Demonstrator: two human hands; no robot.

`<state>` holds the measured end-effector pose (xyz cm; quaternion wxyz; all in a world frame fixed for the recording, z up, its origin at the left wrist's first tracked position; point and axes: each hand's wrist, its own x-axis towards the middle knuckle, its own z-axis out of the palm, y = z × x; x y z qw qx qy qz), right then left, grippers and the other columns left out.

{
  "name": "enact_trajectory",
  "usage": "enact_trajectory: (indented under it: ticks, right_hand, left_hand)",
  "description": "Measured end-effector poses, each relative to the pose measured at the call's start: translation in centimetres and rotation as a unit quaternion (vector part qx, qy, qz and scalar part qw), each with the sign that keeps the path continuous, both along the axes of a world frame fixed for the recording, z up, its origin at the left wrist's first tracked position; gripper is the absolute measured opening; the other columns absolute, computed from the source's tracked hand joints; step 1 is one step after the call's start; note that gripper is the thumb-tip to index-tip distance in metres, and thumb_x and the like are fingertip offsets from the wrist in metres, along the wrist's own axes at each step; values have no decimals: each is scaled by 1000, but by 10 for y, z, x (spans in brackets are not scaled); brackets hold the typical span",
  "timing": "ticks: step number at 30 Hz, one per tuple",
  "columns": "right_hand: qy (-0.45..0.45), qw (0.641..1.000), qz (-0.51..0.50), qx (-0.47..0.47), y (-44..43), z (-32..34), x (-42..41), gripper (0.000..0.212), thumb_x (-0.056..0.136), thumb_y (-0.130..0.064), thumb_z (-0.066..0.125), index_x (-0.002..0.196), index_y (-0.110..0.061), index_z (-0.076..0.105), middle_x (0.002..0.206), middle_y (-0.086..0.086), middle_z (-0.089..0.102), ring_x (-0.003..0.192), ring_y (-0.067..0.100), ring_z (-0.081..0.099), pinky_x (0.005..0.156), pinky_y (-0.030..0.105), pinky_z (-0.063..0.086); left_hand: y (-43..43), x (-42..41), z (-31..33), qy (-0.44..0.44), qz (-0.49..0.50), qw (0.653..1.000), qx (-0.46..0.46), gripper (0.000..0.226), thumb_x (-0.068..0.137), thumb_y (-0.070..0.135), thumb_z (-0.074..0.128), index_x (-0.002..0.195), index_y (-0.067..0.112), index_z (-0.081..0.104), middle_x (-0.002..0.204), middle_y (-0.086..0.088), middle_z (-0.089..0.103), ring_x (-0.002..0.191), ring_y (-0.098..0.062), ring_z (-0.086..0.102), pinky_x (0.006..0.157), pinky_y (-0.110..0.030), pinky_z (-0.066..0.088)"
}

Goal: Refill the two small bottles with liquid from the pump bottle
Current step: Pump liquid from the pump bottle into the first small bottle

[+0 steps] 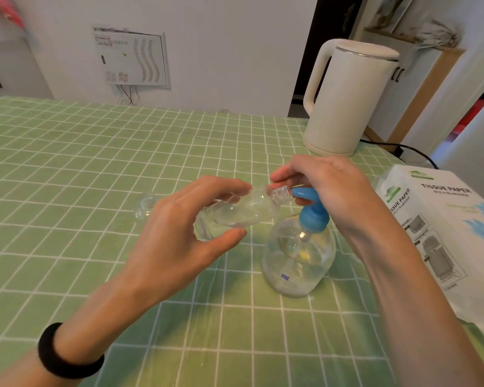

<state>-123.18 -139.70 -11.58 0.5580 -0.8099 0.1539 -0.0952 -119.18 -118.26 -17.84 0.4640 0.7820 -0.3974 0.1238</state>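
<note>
Tablecloth [67,163]: kettle [347,101], tissue pack [444,219] near pump bottle [299,261]

One small bottle [243,210], one pump bottle [299,261], one kettle [347,101], one tissue pack [442,219], one wristband [65,356].

A green checked tablecloth [95,163] meets a white wall [221,51] bearing a vented panel [132,60].

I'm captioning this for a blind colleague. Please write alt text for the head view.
A left hand holds a small clear bottle sideways, its neck at the blue spout of a pump bottle, while the right hand grips the pump head. A white kettle stands behind on the green tablecloth.
</note>
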Motion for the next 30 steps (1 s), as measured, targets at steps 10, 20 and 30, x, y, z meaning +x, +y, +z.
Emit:
enact_trajectory:
  ticks: [10, 20, 30]
  right_hand:
    - [16, 999, -11, -26, -2, 1, -1, 31, 96, -17, 55, 82, -19, 83, 83, -7, 80, 72, -3, 69, 72, 24, 50]
    - [29, 999, -16, -35, -3, -2, 0, 30, 95, -21, 55, 81, -21, 82, 78, -14, 79, 75, -3, 70, 69, 22, 47]
    - [-74, 990, -59, 102, -3, 12, -1, 39, 100, -41, 51, 84, -19, 80, 89, -7, 82, 87, 9, 78, 84, 35, 51]
  left_hand:
    - [-1, -1, -1, -5, 0, 1000, 5, 51, 82, 25, 82, 131, 25, 68, 121, 16, 72, 114, -2, 68, 98, -25, 55]
    - [-1, -3, 1, -15, 1, 1000, 0, 51, 82, 26, 82, 131, 29, 66, 124, 20, 71, 116, -1, 68, 100, -22, 55]
    - [-1, 0, -4, -10, -8, 1000, -5, 51, 83, 25, 83, 131, 28, 67, 125, 20, 71, 118, -1, 68, 101, -20, 53]
